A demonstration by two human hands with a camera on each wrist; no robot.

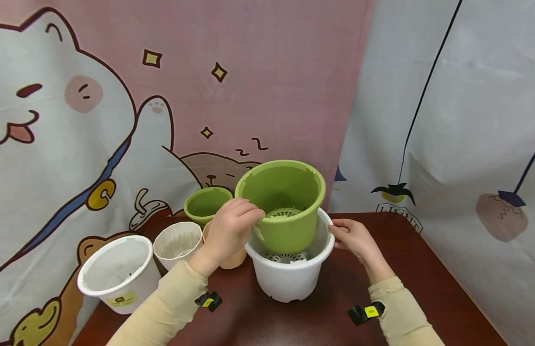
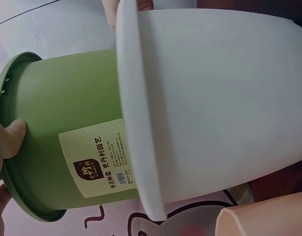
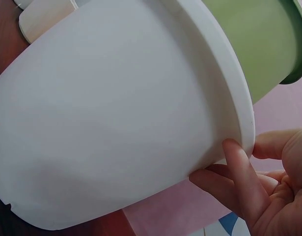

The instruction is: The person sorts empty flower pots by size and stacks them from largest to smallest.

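A large green flowerpot (image 1: 289,235) is partly inside a bigger white flowerpot (image 1: 286,278), its rim well above the white one. My left hand (image 1: 234,223) grips the green pot's near-left rim, the thumb on the outer wall in the left wrist view. A pale label (image 2: 99,160) with dark print is on the green pot's side. My right hand (image 1: 354,240) pinches the white pot's right rim; in the right wrist view the fingers (image 3: 236,167) lie under that rim. The white pot stands upright on the table.
Left on the dark red table (image 1: 250,327) stand another white pot (image 1: 142,283) with a yellow label, a cream fluted pot (image 1: 163,240), a smaller green pot (image 1: 198,218) and a peach pot (image 1: 234,261) partly behind my left hand. A printed curtain (image 1: 271,86) hangs behind.
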